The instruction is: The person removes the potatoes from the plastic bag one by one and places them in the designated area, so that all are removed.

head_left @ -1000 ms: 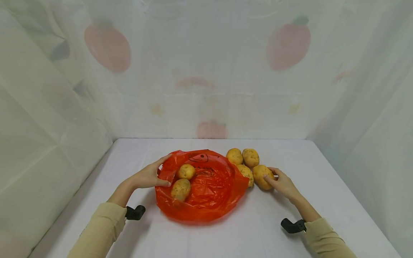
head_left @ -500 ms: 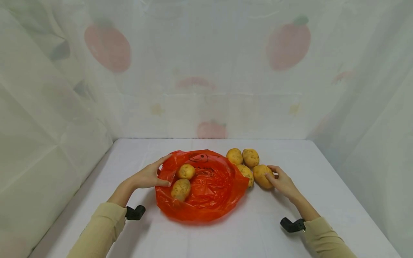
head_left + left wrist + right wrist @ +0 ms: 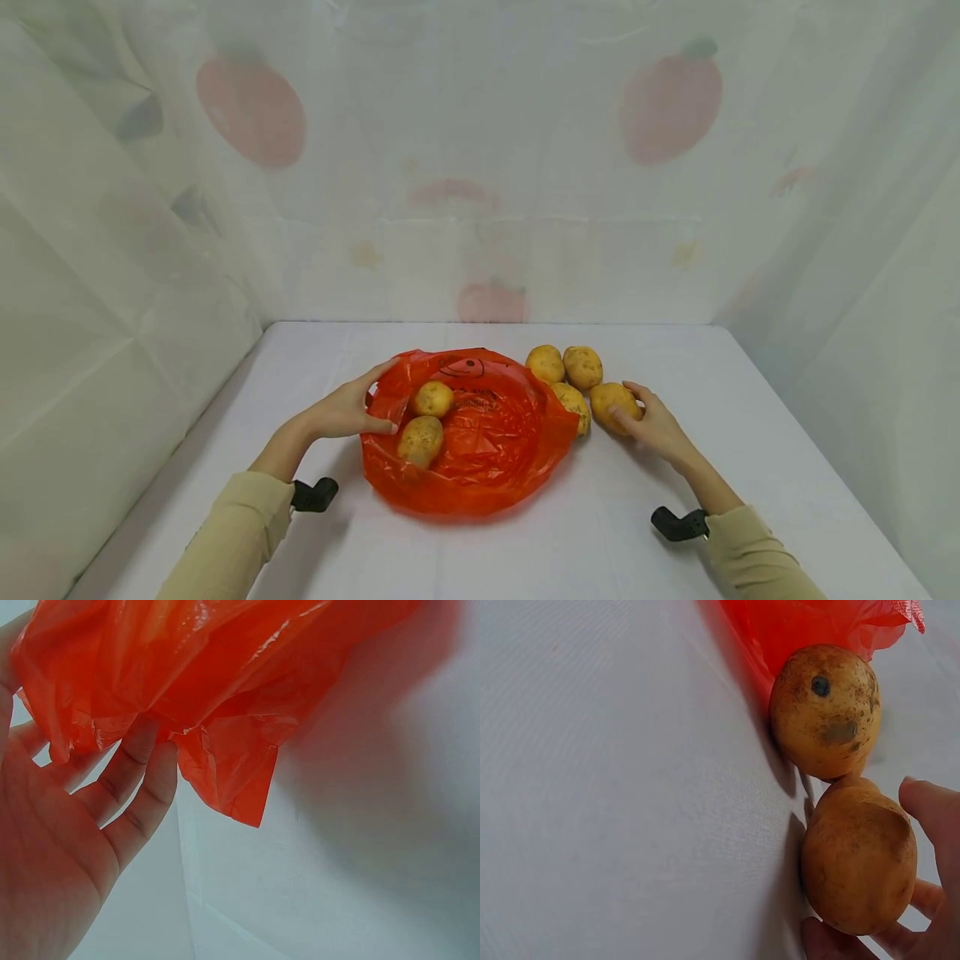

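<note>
A red plastic bag (image 3: 495,454) lies on the table with its mouth spread wide. Inside, at its left, are two potatoes, a smaller one (image 3: 433,399) behind a larger one (image 3: 421,440). My left hand (image 3: 341,412) holds the bag's left edge, thumb over the rim; in the left wrist view its fingers (image 3: 150,787) curl against the thin plastic. Right of the bag, my right hand (image 3: 657,429) grips a potato (image 3: 612,405) from its right side, thumb on the near face. The right wrist view shows that potato (image 3: 859,862) beside another one (image 3: 825,712).
Three more potatoes cluster at the bag's right: one close against its rim (image 3: 573,403), and two behind, a left one (image 3: 545,364) and a right one (image 3: 582,367). White cloth covers the table (image 3: 570,542). Pale sheeting (image 3: 480,250) rises along the back and sides.
The potato in my right hand has shifted slightly to the right and turned, and the thumb has changed its place on it. The left hand and the bag stay put.
</note>
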The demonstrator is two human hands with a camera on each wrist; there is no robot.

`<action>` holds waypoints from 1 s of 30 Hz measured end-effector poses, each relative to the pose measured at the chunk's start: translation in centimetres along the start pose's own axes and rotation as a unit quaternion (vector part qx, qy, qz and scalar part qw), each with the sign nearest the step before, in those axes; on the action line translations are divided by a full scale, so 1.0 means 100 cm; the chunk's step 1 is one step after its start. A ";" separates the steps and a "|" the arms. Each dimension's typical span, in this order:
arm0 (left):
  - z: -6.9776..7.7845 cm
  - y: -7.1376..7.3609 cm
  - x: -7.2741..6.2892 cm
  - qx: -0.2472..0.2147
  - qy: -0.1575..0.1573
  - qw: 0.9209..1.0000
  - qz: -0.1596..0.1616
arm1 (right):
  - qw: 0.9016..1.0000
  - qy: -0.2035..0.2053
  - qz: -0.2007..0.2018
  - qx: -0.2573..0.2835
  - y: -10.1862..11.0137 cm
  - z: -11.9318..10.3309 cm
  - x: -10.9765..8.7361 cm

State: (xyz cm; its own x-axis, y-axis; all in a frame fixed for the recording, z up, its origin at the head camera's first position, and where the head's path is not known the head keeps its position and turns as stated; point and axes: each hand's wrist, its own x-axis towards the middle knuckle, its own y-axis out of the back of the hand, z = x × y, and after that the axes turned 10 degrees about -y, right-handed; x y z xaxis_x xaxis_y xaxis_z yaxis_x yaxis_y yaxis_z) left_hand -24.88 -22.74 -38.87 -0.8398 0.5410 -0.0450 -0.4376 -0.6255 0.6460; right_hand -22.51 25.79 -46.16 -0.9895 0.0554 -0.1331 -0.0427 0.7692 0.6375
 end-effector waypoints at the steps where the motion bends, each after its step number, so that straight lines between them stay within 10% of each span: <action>1: -0.001 0.001 0.000 -0.002 0.001 1.000 -0.001 | 1.000 0.002 0.002 -0.006 0.000 0.000 0.000; 30: -0.002 0.002 0.000 0.007 -0.002 1.000 -0.003 | 1.000 -0.008 -0.008 -0.011 -0.003 -0.011 -0.005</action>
State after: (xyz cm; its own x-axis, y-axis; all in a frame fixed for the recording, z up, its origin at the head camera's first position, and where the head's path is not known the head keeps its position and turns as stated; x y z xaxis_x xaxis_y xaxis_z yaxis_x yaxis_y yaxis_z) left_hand -25.04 -22.99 -38.88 -0.8356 0.5474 -0.0467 -0.4387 -0.6138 0.6564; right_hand -22.16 24.84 -45.48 -0.9863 0.0534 -0.1560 -0.0623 0.7555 0.6522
